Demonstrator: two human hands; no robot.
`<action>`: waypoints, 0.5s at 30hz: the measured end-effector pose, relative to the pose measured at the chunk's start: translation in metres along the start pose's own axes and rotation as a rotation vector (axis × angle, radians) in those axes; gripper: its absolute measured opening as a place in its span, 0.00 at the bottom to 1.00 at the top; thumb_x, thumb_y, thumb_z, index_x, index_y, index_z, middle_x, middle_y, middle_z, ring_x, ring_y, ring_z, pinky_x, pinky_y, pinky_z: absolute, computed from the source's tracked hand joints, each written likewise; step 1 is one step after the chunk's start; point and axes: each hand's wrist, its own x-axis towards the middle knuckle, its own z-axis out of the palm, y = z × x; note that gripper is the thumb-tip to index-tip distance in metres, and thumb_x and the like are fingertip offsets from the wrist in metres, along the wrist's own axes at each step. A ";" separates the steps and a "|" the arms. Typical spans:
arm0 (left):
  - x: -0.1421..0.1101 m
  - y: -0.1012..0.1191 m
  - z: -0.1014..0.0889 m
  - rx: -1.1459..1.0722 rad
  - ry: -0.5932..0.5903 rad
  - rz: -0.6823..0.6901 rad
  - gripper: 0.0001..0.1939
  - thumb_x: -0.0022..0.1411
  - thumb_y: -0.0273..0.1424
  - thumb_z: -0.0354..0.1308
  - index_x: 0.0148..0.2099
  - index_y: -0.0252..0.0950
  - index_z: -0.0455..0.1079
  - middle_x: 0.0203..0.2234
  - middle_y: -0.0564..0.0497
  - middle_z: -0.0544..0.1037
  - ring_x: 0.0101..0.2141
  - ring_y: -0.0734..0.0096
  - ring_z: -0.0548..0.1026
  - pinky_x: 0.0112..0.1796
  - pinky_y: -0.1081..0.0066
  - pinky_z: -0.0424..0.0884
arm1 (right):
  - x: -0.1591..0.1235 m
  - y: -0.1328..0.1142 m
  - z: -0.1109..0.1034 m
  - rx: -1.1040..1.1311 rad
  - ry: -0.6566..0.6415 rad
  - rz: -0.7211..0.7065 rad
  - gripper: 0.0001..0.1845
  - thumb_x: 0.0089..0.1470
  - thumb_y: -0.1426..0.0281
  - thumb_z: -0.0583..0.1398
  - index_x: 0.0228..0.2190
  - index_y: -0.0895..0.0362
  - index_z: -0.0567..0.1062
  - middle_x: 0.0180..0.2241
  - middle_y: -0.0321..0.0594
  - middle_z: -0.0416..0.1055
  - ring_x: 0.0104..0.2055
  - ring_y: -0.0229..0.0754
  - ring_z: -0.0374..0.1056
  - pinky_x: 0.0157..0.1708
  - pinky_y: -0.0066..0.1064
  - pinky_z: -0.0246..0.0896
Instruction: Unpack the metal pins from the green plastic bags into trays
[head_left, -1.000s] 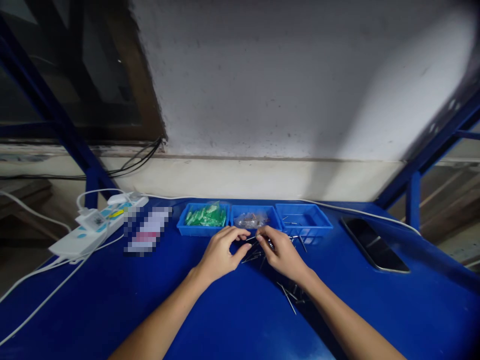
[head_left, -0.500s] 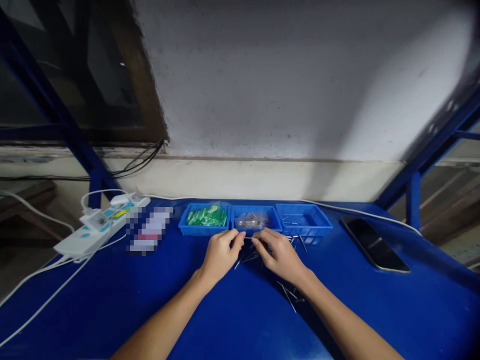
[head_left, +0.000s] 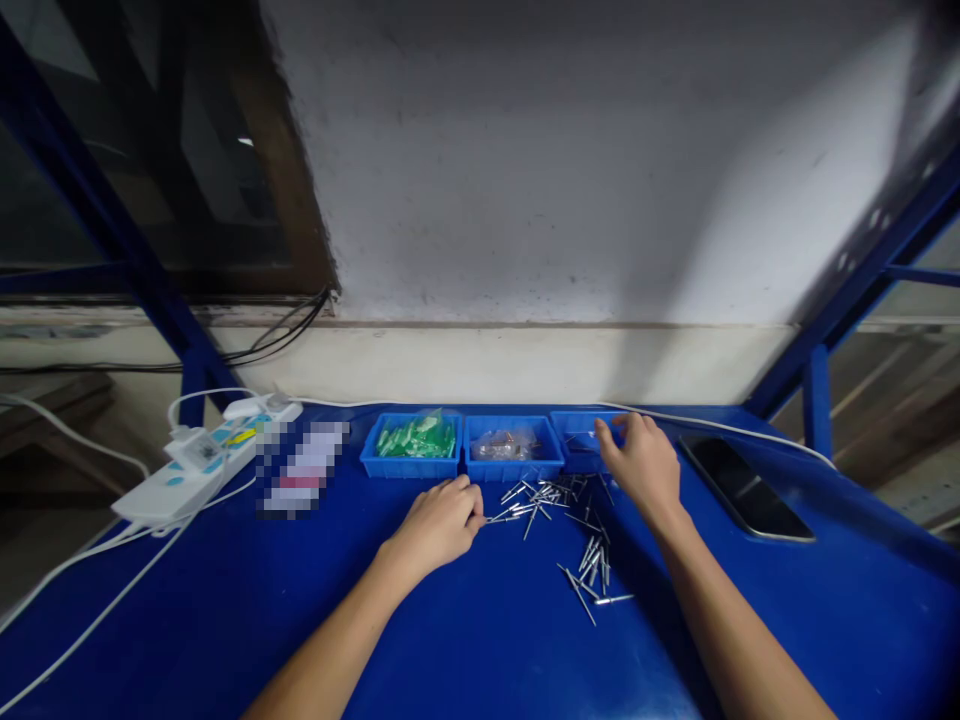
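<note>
Several thin metal pins (head_left: 544, 497) lie scattered on the blue table (head_left: 480, 640), with a second small heap (head_left: 595, 575) nearer me. My left hand (head_left: 439, 522) rests on the table with its fingers curled, pinching the end of a pin at the heap's left edge. My right hand (head_left: 639, 462) reaches over the right blue tray (head_left: 581, 452), fingers bent down into it; what they hold, if anything, is hidden. The middle blue tray (head_left: 512, 449) holds a clear bag of small parts, and the left blue tray (head_left: 412, 447) holds green parts.
A dark phone (head_left: 745, 487) lies at the right of the table. A white power strip (head_left: 202, 455) with white cables sits at the left, beside a blurred flat pack (head_left: 300, 466). A white cable runs along the table's back edge against the wall.
My right hand left the pins in the middle and moved right and back over the right tray. My left hand stayed by the pins, which now lie uncovered.
</note>
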 end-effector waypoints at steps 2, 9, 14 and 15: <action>0.002 0.001 -0.001 -0.001 0.005 -0.007 0.04 0.58 0.27 0.53 0.31 0.38 0.67 0.32 0.49 0.74 0.36 0.61 0.74 0.30 0.70 0.64 | -0.003 -0.004 0.005 0.045 -0.018 -0.047 0.14 0.55 0.60 0.54 0.33 0.59 0.70 0.30 0.45 0.68 0.33 0.46 0.63 0.31 0.34 0.55; 0.012 0.008 -0.001 -0.514 0.208 -0.065 0.12 0.63 0.28 0.45 0.47 0.37 0.65 0.32 0.48 0.75 0.34 0.68 0.74 0.37 0.69 0.68 | -0.054 -0.066 0.008 0.466 -0.394 -0.434 0.10 0.58 0.66 0.52 0.38 0.57 0.70 0.30 0.41 0.69 0.32 0.41 0.65 0.34 0.31 0.58; 0.016 0.021 0.005 -1.002 0.340 -0.130 0.09 0.62 0.32 0.50 0.43 0.35 0.65 0.29 0.49 0.76 0.31 0.71 0.74 0.35 0.72 0.69 | -0.075 -0.081 0.011 0.455 -0.483 -0.474 0.09 0.57 0.64 0.55 0.35 0.56 0.71 0.27 0.38 0.68 0.29 0.39 0.64 0.29 0.28 0.56; 0.016 0.024 0.006 -1.072 0.358 -0.150 0.09 0.61 0.34 0.51 0.42 0.34 0.64 0.29 0.49 0.76 0.31 0.71 0.74 0.35 0.72 0.69 | -0.076 -0.081 0.011 0.441 -0.465 -0.468 0.08 0.57 0.65 0.54 0.33 0.56 0.70 0.27 0.38 0.68 0.28 0.39 0.64 0.28 0.28 0.55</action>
